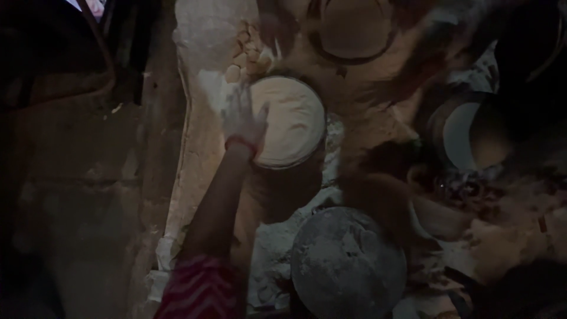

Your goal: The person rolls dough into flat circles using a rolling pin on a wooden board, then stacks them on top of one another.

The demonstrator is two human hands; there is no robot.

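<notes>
Left hand [243, 121], floured, fingers spread – resting at edge of pale round flatbread dough [289, 121]; small dough balls [245, 56] unrolled – dark round griddle [348, 263] bare.

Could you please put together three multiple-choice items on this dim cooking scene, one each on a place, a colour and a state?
1. Where is the left hand?
A. at the left rim of the flour bowl
B. on the round board
C. on the dark floor at far left

2. What colour is the bangle on that wrist?
A. blue
B. red
C. green

3. How is that hand held?
A. clenched in a fist
B. wrapped round a spoon
C. open, with fingers spread

Answers: 1 A, the hand overlaps the bowl's left edge; 2 B, a red band circles the wrist; 3 C, the floury fingers are spread and hold nothing.
</notes>
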